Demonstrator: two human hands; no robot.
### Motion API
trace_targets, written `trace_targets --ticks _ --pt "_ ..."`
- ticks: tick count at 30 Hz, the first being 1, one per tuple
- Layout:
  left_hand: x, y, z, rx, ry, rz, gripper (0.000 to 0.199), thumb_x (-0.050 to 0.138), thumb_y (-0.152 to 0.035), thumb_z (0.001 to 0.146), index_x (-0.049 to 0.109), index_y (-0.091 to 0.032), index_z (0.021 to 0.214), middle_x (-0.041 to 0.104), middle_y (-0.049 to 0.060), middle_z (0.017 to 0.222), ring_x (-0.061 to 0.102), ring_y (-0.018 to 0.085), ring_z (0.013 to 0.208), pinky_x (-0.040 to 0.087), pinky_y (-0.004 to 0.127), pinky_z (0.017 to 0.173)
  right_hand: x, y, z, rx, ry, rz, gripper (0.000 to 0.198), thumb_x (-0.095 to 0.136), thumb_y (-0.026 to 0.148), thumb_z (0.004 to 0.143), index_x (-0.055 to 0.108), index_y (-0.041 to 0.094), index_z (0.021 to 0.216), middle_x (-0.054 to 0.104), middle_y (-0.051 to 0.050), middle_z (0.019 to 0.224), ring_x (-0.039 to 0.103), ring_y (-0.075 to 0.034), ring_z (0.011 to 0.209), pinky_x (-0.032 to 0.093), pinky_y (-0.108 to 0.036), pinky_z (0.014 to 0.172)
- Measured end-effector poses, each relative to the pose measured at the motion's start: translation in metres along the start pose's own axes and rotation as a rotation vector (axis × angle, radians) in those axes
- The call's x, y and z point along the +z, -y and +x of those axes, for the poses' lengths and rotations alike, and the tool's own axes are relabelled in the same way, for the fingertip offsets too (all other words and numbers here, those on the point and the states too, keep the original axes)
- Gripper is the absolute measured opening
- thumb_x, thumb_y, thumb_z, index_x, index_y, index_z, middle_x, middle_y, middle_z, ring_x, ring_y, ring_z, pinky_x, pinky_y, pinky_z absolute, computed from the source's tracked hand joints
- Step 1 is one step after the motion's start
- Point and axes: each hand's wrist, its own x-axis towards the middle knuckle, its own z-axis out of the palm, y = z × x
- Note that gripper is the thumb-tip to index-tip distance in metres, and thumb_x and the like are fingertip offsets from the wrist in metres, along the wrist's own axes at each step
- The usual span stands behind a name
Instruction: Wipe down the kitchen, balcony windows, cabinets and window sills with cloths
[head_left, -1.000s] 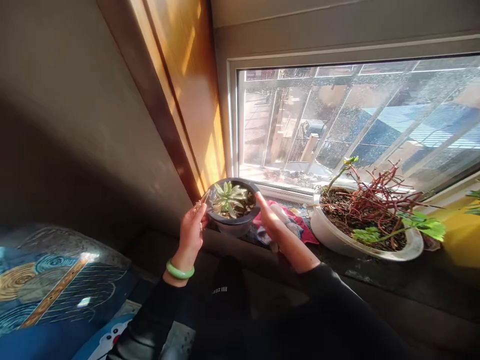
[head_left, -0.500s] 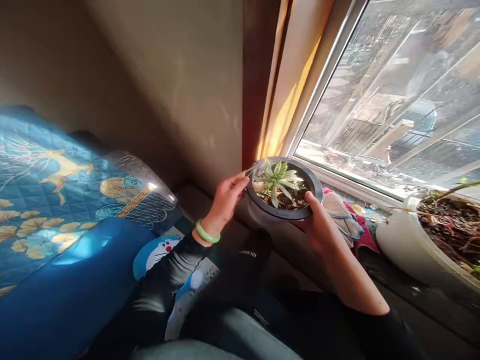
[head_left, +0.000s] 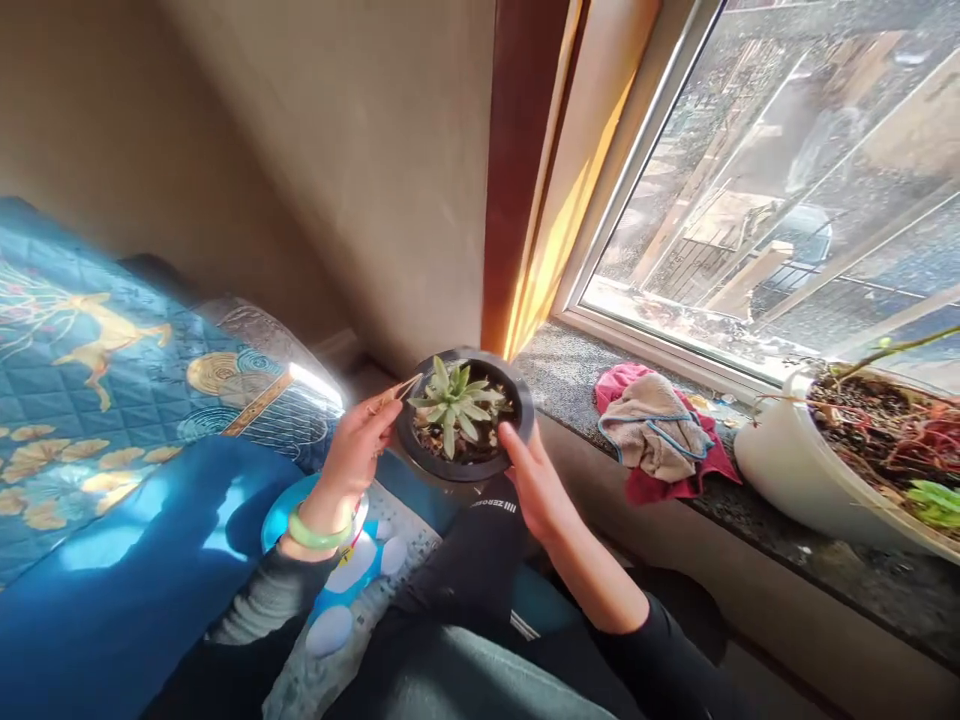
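Note:
My right hand (head_left: 534,478) grips the near right side of a round black plant pot (head_left: 520,392), its thumb over the rim. A pale green succulent (head_left: 453,407) grows in the pot's soil, which is littered with brown bits. At the left of the rim, my left hand (head_left: 361,440) is closed in a pinch on thin pale stalks (head_left: 409,386). I cannot tell whether those fingers also touch the pot. The pot is held above my lap, tilted slightly toward me.
On the speckled windowsill (head_left: 559,375) lie folded cloths (head_left: 656,425), beside a large white planter (head_left: 806,480). The window (head_left: 750,200) is on the right. A bed with a blue quilt (head_left: 142,400) stands at the left, near a wall (head_left: 405,180).
Both hands and the pot have moved left and slightly down, away from the windowsill. More of the sill and the cloths shows. My view has shifted slightly.

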Motion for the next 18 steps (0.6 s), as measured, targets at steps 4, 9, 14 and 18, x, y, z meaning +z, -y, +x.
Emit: trace_targets --ticks 4,9,14,18 --pt "-0.03 0.036 0.013 -0.037 -0.056 0.069 0.058 0.101 -0.047 0.052 0.086 -0.016 0.099 0.066 -0.001 0.07 0.041 0.005 0.053 0.027 0.019 0.046 0.008 -0.042 0.012 0.132 0.011 0.043 0.082 0.069 0.06 0.089 0.042 0.039 0.163 0.056 -0.001 0.161 0.045 -0.033 0.154 0.041 -0.057 0.127" --pt "-0.054 0.09 0.039 -0.113 -0.116 0.16 0.061 0.101 -0.06 0.045 0.078 -0.014 0.079 0.053 -0.006 0.06 0.042 0.005 0.053 0.029 0.017 0.049 0.013 -0.101 0.039 0.336 -0.053 0.097 0.07 0.071 0.052 0.085 0.055 0.034 0.151 0.067 -0.004 0.149 0.059 -0.032 0.141 0.051 -0.054 0.118" --pt "-0.064 0.141 0.062 -0.184 -0.137 0.192 0.062 0.097 -0.066 0.043 0.071 -0.015 0.067 0.047 -0.008 0.051 0.038 0.005 0.049 0.024 0.019 0.046 0.008 -0.155 0.074 0.561 -0.15 0.054 0.06 0.065 0.036 0.085 0.057 0.035 0.144 0.075 -0.006 0.128 0.074 -0.027 0.111 0.064 -0.05 0.094" --pt "-0.065 0.174 0.079 -0.222 -0.111 0.193 0.06 0.097 -0.062 0.048 0.078 -0.014 0.078 0.048 -0.008 0.05 0.036 0.006 0.047 0.022 0.021 0.047 0.0 -0.196 0.093 0.62 -0.217 0.003 0.063 0.064 0.029 0.078 0.057 0.039 0.14 0.074 -0.004 0.12 0.074 -0.025 0.1 0.067 -0.051 0.081"
